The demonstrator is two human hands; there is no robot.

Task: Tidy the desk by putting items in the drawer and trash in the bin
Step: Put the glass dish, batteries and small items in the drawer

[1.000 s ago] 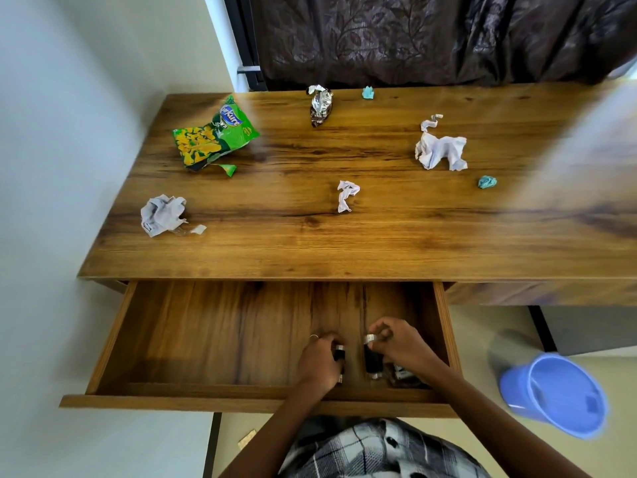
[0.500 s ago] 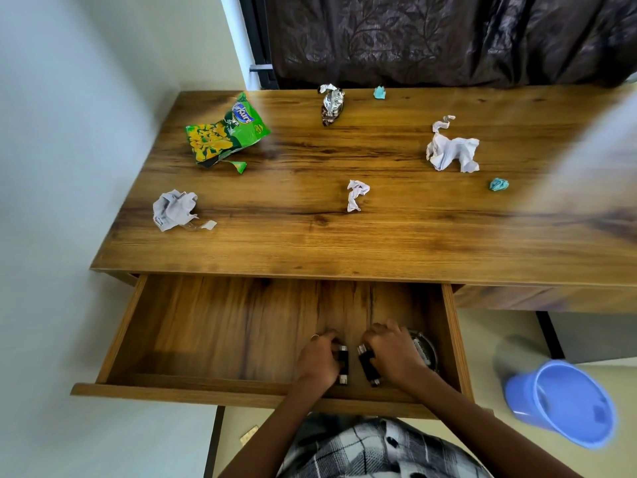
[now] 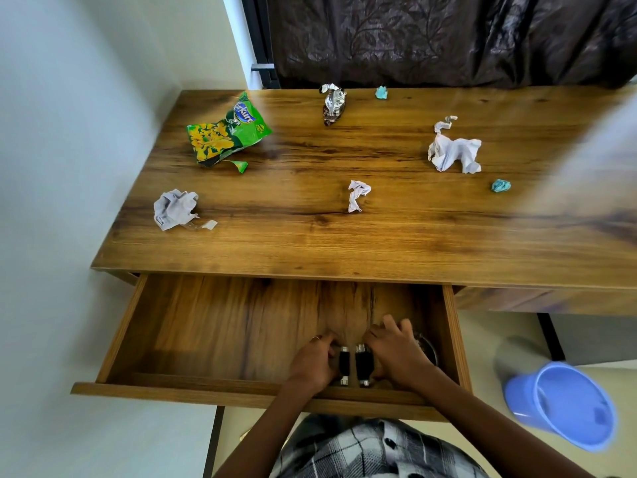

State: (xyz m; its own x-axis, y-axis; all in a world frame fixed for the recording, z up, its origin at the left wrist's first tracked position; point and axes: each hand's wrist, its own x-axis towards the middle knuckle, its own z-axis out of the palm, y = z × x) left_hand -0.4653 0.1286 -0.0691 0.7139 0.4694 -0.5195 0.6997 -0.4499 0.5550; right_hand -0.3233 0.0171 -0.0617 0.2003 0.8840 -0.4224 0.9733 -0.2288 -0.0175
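The wooden drawer [image 3: 220, 332] under the desk stands pulled out. Inside it, at the front right, two small black cylinders with silver ends lie side by side. My left hand [image 3: 315, 362] grips the left cylinder [image 3: 344, 363] and my right hand [image 3: 396, 353] grips the right cylinder [image 3: 362, 364]. A dark round object [image 3: 429, 348] lies mostly hidden behind my right hand. On the desk [image 3: 379, 243] lie a green snack bag [image 3: 225, 132], a foil wrapper [image 3: 332, 103], crumpled white papers [image 3: 453, 150] [image 3: 174, 208] [image 3: 357, 194] and two teal scraps [image 3: 500, 185] [image 3: 382, 92].
A blue plastic bin [image 3: 565, 405] stands on the floor at the lower right, beside the drawer. A white wall runs along the left. A dark curtain [image 3: 448, 36] hangs behind the desk. A second, closed drawer front [image 3: 544, 301] sits to the right.
Both hands have brought the two black cylinders down side by side on the drawer floor. My right hand shifted left off the dark round object. The camera moved slightly.
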